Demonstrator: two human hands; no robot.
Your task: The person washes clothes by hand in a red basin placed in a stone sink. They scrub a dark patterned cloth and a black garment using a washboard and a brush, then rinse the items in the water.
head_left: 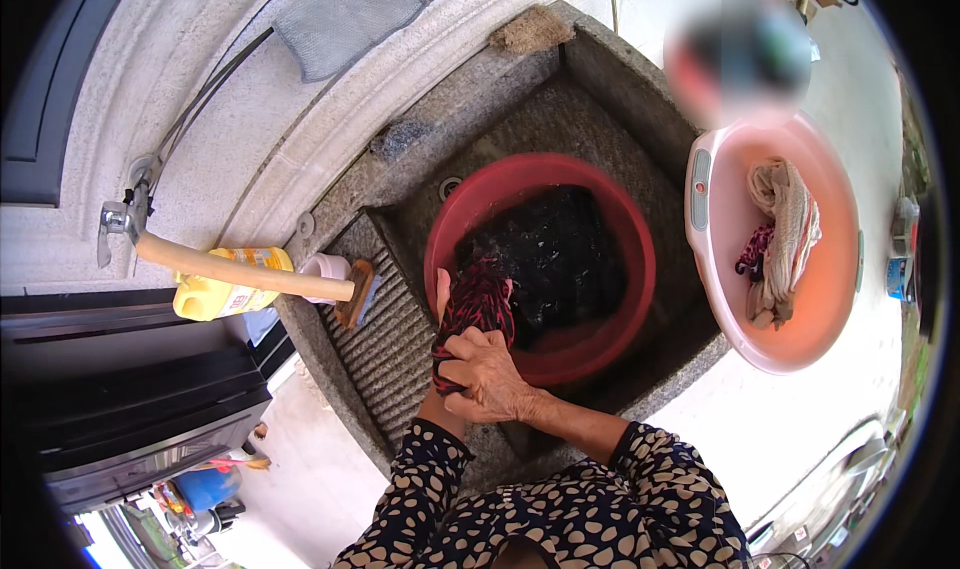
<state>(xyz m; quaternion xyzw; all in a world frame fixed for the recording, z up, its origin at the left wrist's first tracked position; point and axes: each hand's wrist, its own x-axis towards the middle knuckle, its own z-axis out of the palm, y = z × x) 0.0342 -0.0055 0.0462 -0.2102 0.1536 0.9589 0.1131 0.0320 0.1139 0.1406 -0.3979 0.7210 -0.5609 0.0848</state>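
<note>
My right hand (488, 373) is closed around a wet pink-and-black patterned cloth (474, 314), its fingers bunching the near end. Beneath that cloth is my left hand (443, 291), mostly covered, with a finger or thumb showing at the left edge; it appears to grip the cloth from below. Both hands are at the near left rim of a red round basin (641, 306). The cloth's far end reaches over the basin, where dark fabric (562, 254) lies in water. The basin stands in a stone sink (620, 89) with a ridged washboard slope (385, 354) on its left.
On the left ledge are a scrub brush (357, 294), a pink cup (325, 269) and a yellow jug (200, 297). A tap (120, 219) with a tan hose (230, 271) reaches over them. Right of the sink, a pink tub (835, 314) holds knitted clothing (785, 229). A bristly scrubber (530, 29) lies on the back rim.
</note>
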